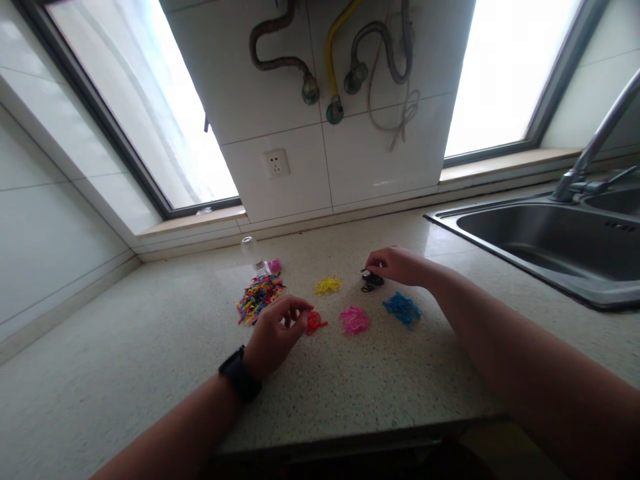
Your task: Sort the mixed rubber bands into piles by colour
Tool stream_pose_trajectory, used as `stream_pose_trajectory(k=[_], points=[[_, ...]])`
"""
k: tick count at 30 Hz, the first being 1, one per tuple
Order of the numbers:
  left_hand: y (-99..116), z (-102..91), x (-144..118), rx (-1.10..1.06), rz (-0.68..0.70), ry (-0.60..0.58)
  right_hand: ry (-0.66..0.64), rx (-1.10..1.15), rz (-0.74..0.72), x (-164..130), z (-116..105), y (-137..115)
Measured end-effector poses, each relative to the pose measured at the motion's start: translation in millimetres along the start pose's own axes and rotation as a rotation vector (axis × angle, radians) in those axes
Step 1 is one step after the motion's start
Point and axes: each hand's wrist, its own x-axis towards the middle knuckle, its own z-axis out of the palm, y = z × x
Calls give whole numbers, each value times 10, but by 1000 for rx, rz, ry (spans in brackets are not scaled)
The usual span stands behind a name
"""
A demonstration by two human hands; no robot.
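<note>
My left hand point(280, 331), with a black watch on the wrist, is at the red pile of small rubber bands point(315, 323), its thumb and fingers pinched together at the pile's edge. What the pinch holds is too small to make out. At the black pile of bands point(371, 283), my right hand point(393, 265) has its fingers closed from above, likewise hiding whatever is in them. Between and around the hands lie a yellow pile point(328, 285), a pink pile point(355, 321) and a blue pile point(403, 309). A larger mixed-colour heap point(257, 297) sits left of my left hand.
A clear plastic bottle point(253, 257) lies behind the mixed heap, beside a round pink cap point(275, 265). The steel sink point(505, 257) with its faucet point(575, 177) is set into the counter point(165, 360) at the right. A tiled wall with a socket point(277, 163) rises behind.
</note>
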Motion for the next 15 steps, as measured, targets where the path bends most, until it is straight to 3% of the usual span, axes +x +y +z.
stream_pose_trajectory(k=[15], points=[[18, -1, 6, 12, 1, -3, -7, -13, -15, 5, -8, -11]])
